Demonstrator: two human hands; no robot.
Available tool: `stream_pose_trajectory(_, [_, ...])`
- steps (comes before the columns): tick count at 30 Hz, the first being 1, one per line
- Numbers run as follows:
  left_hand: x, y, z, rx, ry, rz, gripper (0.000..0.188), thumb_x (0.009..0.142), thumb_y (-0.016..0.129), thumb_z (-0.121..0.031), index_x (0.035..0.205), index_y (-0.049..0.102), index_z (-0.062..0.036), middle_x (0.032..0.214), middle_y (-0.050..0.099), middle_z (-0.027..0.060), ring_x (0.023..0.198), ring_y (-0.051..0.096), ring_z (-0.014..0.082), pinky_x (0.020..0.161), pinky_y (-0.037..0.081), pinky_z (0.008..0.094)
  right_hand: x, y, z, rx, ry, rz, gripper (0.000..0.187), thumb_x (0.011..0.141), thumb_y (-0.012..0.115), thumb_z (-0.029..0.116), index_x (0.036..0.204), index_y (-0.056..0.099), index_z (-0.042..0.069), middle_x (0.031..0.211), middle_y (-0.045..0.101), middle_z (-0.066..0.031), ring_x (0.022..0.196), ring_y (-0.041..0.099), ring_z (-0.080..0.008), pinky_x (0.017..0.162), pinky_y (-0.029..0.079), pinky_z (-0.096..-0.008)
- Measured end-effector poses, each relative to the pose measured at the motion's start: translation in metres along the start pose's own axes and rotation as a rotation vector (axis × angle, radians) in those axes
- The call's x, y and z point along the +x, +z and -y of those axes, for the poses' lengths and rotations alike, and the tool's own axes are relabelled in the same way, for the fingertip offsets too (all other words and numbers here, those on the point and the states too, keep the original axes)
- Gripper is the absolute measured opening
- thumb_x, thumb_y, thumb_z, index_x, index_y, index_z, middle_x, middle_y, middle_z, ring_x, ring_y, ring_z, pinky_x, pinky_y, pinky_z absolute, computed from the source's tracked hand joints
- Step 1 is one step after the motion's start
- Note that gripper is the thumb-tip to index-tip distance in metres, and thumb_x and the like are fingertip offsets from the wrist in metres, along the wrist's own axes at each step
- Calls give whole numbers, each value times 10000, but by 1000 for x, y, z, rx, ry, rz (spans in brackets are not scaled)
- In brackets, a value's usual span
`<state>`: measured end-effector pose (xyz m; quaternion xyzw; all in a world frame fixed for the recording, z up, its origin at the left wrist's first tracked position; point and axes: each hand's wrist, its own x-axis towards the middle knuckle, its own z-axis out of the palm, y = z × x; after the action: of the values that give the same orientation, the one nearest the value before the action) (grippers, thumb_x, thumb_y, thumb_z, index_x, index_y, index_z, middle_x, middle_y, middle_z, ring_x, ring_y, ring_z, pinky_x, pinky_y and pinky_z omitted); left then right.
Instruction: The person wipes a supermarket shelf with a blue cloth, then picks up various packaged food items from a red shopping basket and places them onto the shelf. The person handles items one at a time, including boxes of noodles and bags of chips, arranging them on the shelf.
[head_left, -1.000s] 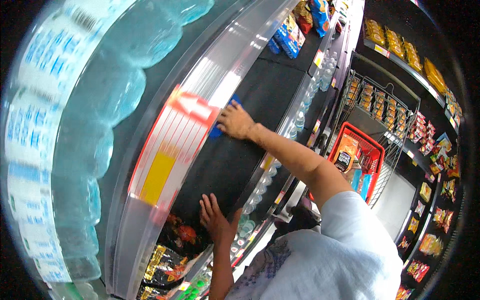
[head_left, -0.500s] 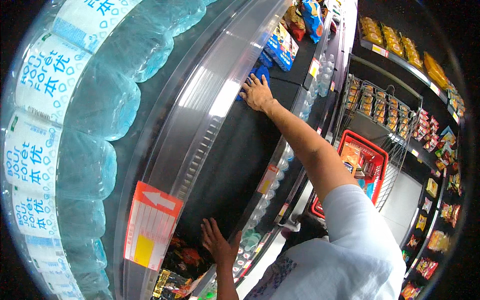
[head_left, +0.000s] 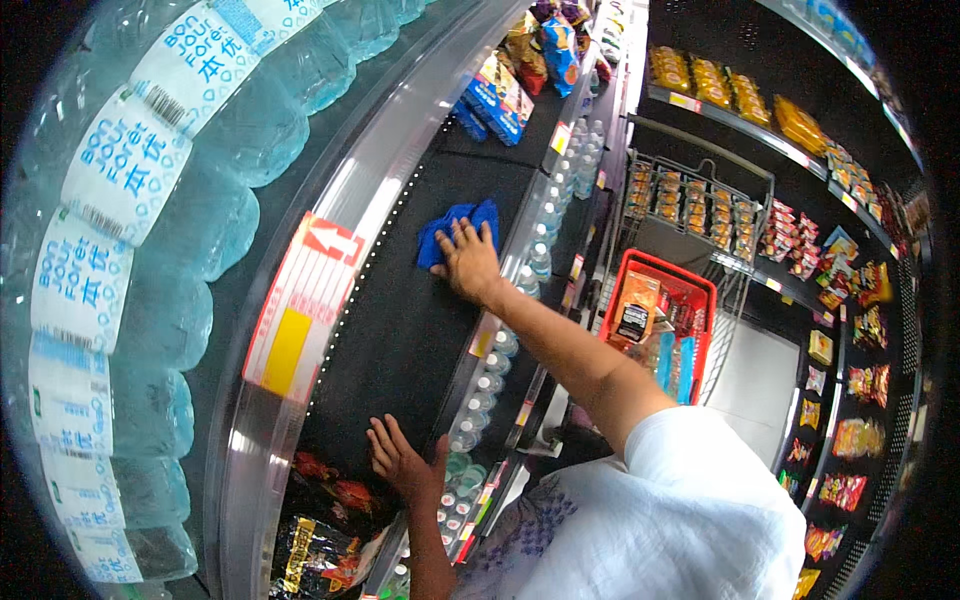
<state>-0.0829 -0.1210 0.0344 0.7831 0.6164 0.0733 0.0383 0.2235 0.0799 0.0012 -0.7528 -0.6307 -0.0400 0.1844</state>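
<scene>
My right hand lies palm down on a crumpled blue cloth, its fingers spread over it and pressing it to the black shelf. The cloth bunches out past the fingertips. Lower down, my left hand holds nothing; its fingers are stretched apart near the same shelf's surface. Close to that hand lie black-and-gold food packets. Farther along the shelf, beyond the cloth, stands a blue box with colourful snack bags behind it.
Large shrink-wrapped water bottles line the left. A red-and-white price card hangs from the clear shelf edge. Small bottles fill a shelf below. At right, a wire cart holds a red basket, beside snack shelves.
My right hand has pulled back toward me along the shelf, from beside the blue box, bringing the blue cloth with it. My left hand has shifted slightly left in the picture. The view has turned.
</scene>
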Motion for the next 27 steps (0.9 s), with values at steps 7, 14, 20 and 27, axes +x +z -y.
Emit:
stream_pose_trajectory(7, [-4,5,5,-23,-30,-9,1014,873,601,-680,1580,240,-49,1654,167,197,1516,155,388,1180,152,580,-76,-10,73,-68,-144,55,421,936,503,187,1339,592,102,1412,562,-154,1296,484,-277,1044,359,-463])
stream_pose_trajectory(14, [-6,5,7,-20,-16,-39,997,872,617,-663,1568,265,-43,1658,170,183,1520,157,365,1186,155,550,-136,-32,129,152,-329,-21,191,899,556,161,1037,614,42,1026,685,-95,1030,591,-236,843,445,-370])
stream_pose_trajectory(20, [-4,12,13,44,-21,-1,1017,874,562,-717,1520,317,29,1657,173,182,1525,139,353,1195,131,539,-162,-49,165,855,-72,201,228,991,486,142,1080,583,-44,926,685,-220,930,656,-408,796,509,-465])
stream_pose_trajectory(27, [-5,16,11,87,-10,-26,982,874,581,-684,1544,300,-23,1635,220,216,1507,195,370,1175,185,530,-194,-134,86,1762,517,314,753,932,636,578,1343,540,-45,1175,661,-195,1079,654,-260,980,520,-386])
